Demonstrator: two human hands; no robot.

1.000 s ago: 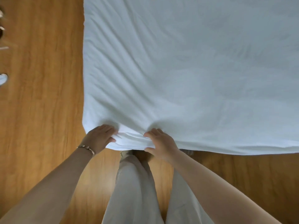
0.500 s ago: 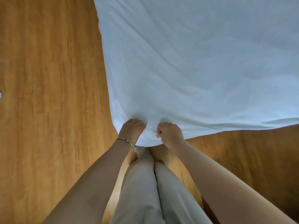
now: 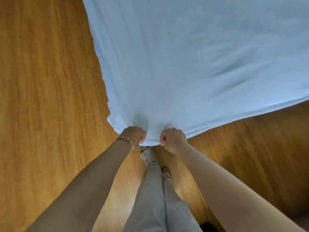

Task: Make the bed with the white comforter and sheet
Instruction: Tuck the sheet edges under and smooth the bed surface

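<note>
White sheet [image 3: 192,64] corner is clenched in the grip of left hand [image 3: 133,135] and right hand [image 3: 173,139], fists side by side

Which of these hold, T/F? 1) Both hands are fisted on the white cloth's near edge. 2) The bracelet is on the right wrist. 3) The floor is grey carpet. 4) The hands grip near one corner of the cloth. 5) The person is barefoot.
1) True: left hand and right hand are closed on the edge of the white cloth.
2) False: the bracelet is on the left wrist.
3) False: the floor is brown wood.
4) True: the grip sits by the cloth's near-left corner.
5) False: sandals are on the feet.
</note>
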